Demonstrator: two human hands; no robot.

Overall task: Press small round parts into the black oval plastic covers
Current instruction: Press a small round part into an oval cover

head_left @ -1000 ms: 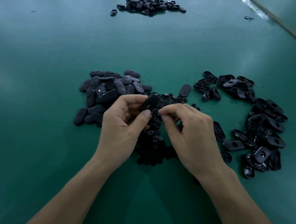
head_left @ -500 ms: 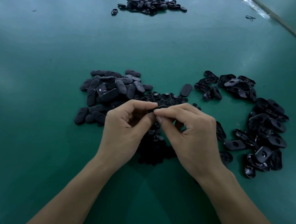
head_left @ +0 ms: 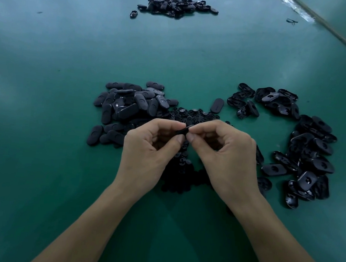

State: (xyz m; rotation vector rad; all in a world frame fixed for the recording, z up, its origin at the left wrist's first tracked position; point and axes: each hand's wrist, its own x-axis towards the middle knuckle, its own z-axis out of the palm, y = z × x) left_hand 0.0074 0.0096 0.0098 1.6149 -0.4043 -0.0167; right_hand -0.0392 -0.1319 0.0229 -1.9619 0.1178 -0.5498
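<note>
cover (head_left: 186, 129) turning edge-on since a second ago; left hand (head_left: 148, 149) and right hand (head_left: 229, 156) both pinching it, long axis probably running left-right.

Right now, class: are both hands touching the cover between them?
Touching. Head view: the left hand and right hand both pinch the cover at their fingertips.

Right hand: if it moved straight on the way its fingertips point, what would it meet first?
The black oval cover it pinches together with the left hand; just behind that, the left hand's fingertips. Depth is unclear, but the right hand points across at them.
</note>
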